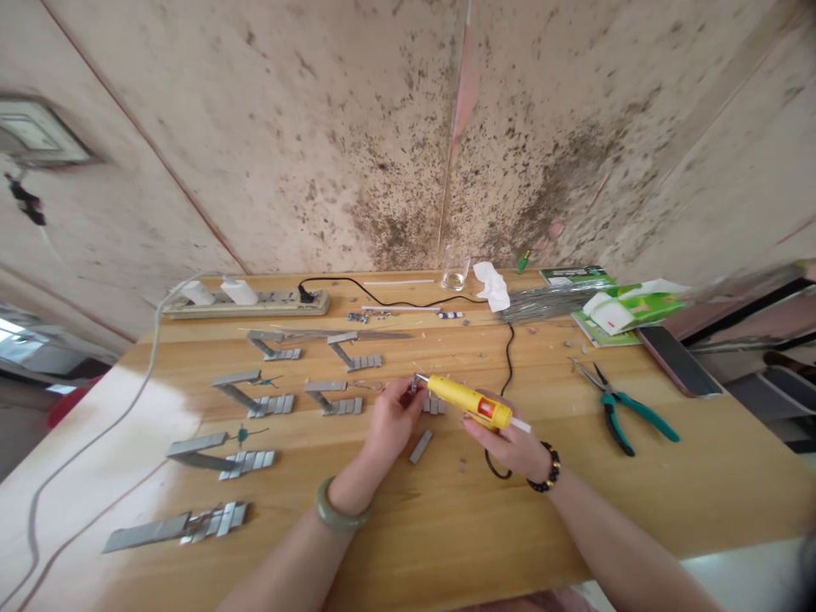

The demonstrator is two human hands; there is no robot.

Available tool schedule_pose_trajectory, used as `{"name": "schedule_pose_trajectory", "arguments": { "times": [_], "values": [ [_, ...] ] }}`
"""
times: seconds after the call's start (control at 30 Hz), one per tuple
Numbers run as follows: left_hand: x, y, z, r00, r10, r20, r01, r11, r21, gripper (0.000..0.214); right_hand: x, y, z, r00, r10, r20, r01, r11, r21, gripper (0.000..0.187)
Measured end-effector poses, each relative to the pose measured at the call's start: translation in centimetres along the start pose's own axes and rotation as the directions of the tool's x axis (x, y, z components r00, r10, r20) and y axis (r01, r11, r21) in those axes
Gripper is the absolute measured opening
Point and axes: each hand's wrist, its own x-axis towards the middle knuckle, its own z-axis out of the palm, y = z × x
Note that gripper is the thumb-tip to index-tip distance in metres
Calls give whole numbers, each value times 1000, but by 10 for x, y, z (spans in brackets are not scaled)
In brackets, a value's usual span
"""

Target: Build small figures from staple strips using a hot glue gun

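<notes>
My right hand grips a yellow hot glue gun, its nozzle pointing left at a small grey metal piece pinched in my left hand. The nozzle tip touches or nearly touches that piece. A row of grey staple strips lies flat right under the gun, and one loose strip lies between my wrists. The gun's black cord runs back across the wooden table toward the power strip.
Several built staple-strip figures stand in rows to the left. Green-handled pliers and a phone lie on the right. A glass, tissue, wire bundle and green boxes sit by the stained wall.
</notes>
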Motion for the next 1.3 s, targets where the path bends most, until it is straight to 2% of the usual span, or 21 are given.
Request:
{"name": "schedule_pose_trajectory", "arguments": {
  "times": [0.17,0.5,0.67,0.8,0.97,1.13,1.3],
  "values": [
    [0,-1,0,1000,-15,14,15,1000,-27,22,2,-1,0,999,0,36,-1,999,36,16],
    [0,-6,1,1000,-11,-4,11,1000,-16,14,3,-2,0,1000,-3,26,3,1000,17,15],
    [0,-5,1,1000,0,4,1,1000,-16,15,2,1,2,999,-33,-33,32,999,-15,13],
    [0,-3,1,1000,-2,-3,2,1000,-8,14,3,0,0,999,-46,-17,46,998,-32,14],
    [0,-3,1,1000,12,-6,-12,1000,-11,16,5,-3,0,999,-35,24,35,999,3,15],
    [-1,-7,2,1000,29,7,-29,1000,9,11,5,-3,1,999,-32,-17,33,998,56,12],
    [0,-9,2,1000,25,0,-25,1000,1,14,5,-4,-2,1000,-26,9,26,999,40,13]
  ]
}}
